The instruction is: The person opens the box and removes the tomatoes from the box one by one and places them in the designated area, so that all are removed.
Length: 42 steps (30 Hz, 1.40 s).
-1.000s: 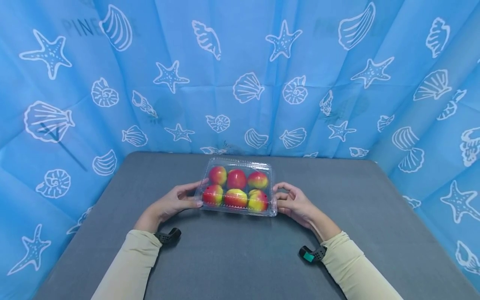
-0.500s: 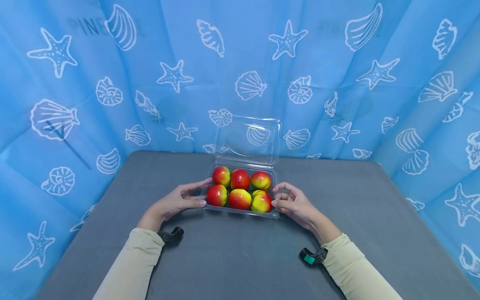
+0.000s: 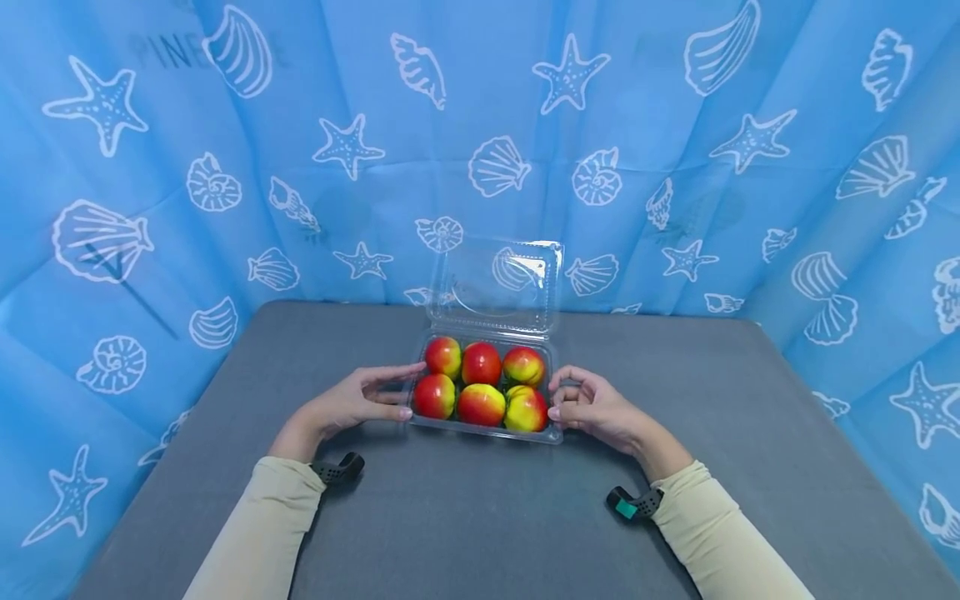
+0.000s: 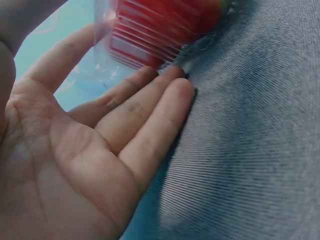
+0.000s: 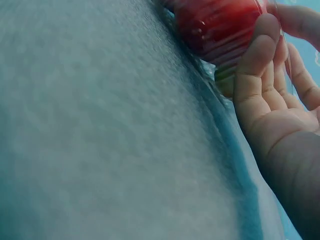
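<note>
A clear plastic clamshell box (image 3: 480,430) sits on the table with its lid (image 3: 483,310) raised at the back. Inside are two rows of round red-and-yellow fruits (image 3: 481,405), some creased like peaches. My left hand (image 3: 345,408) touches the box's left side, its fingers fairly straight in the left wrist view, the thumb at the near corner. At the right side my right hand (image 3: 596,412) pinches the box's edge between thumb and bent fingers. Ribbed plastic covers the fruit (image 5: 215,27) in the right wrist view.
The grey cloth-covered table (image 3: 480,517) spreads around the box. A blue curtain (image 3: 450,100) with white shells and starfish hangs behind and on both sides. Black bands (image 3: 339,469) sit on both wrists, below pale sleeves.
The lid lay down over the fruits a second ago; it swung up and back, and now stands raised. Both hands have stayed beside the box, with only slight shifts.
</note>
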Motion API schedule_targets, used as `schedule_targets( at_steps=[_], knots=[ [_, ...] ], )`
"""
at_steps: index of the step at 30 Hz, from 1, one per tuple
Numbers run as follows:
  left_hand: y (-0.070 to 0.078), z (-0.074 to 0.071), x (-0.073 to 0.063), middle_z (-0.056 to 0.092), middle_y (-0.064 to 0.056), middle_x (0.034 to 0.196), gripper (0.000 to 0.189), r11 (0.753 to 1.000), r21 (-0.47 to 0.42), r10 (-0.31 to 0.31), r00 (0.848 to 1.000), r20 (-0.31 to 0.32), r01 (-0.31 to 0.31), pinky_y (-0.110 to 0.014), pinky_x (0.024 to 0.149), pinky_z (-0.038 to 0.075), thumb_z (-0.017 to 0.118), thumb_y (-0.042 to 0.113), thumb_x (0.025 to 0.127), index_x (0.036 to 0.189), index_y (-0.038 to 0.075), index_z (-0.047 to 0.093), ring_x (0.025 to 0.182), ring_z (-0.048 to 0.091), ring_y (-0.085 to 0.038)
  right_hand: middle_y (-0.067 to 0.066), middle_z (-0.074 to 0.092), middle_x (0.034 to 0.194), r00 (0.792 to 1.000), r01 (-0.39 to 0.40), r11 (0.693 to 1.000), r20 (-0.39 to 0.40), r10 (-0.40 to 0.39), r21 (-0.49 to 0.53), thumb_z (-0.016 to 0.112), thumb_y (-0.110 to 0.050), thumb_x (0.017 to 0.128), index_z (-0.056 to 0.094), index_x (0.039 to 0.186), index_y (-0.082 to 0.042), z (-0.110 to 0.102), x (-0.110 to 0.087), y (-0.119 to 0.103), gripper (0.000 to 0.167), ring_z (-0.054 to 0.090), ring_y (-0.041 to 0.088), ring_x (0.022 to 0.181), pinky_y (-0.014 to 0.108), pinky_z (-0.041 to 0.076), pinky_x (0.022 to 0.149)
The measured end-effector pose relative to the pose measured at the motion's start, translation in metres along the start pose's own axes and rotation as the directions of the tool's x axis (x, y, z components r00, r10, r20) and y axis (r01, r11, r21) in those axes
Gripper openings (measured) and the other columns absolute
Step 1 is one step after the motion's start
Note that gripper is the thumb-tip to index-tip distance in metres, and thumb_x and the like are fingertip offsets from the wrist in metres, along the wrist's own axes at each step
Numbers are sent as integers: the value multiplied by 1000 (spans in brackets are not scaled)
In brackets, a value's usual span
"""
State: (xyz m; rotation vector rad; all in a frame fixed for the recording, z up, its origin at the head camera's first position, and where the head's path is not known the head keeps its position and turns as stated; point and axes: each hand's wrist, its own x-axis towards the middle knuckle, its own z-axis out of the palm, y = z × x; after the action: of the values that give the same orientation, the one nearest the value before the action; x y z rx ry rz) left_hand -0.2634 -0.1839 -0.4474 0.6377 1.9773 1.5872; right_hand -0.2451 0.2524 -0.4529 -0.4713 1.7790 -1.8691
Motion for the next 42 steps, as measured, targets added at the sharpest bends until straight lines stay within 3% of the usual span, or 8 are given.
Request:
schedule_targets(
  at_steps=[4,7,12,16,27,30,34,42],
  knots=[
    [5,1,-2,35,-10,173,76,1000,19,5,1000,16,-6,-49,115,53,80,18,96,163,19,45,153,43,-45,-1,65,92,999,27,997,-16,-29,-78,68,1,99,53,122,3,-2,-1,-2,27,65,12,80,25,61,76],
    [7,1,-3,36,-10,173,75,999,46,6,1000,19,-7,-50,115,52,80,18,96,162,18,46,152,44,-44,4,64,106,994,48,992,-91,-58,-116,70,-1,99,57,125,5,-1,-1,-3,30,65,12,86,27,63,82],
    [11,3,-3,41,-14,167,73,997,79,-19,1000,21,18,-52,112,54,81,21,95,160,20,49,144,53,-42,18,53,143,962,61,992,-257,-89,-114,70,-9,101,49,151,-1,0,-1,-4,55,69,18,106,28,62,89],
    [15,6,-4,46,-16,160,72,995,94,-43,999,28,40,-51,109,56,81,23,95,159,22,50,137,60,-38,23,43,161,954,34,992,-292,-68,-119,69,-11,103,42,159,-8,-2,0,-3,63,69,20,118,27,62,94],
    [28,11,-6,40,-22,165,93,973,229,-8,999,-37,17,-59,111,53,82,33,94,170,26,29,140,57,-45,24,43,163,956,24,995,-287,-52,-101,68,-7,102,41,161,-7,-2,1,-4,65,70,16,118,28,62,96],
    [37,19,-6,29,-19,172,110,949,305,-45,994,-102,75,-65,115,48,88,41,87,171,33,19,149,47,-47,24,46,159,958,32,993,-281,-62,-110,68,-4,100,41,161,-6,-3,0,-4,67,70,14,115,28,62,94],
    [47,36,-2,9,-11,179,133,877,455,-86,982,-168,154,-71,117,41,95,53,72,171,38,8,160,26,-44,20,49,154,964,35,991,-257,-67,-128,67,0,98,41,161,-7,-4,-2,-5,69,70,14,111,29,62,94],
    [57,66,5,-5,-2,182,152,766,619,-58,977,-206,176,-64,117,45,94,69,61,173,23,1,168,6,-34,26,44,154,982,19,987,-185,-49,-161,61,-1,98,38,163,-9,-6,-5,-6,69,67,22,113,29,61,94]
  ],
)
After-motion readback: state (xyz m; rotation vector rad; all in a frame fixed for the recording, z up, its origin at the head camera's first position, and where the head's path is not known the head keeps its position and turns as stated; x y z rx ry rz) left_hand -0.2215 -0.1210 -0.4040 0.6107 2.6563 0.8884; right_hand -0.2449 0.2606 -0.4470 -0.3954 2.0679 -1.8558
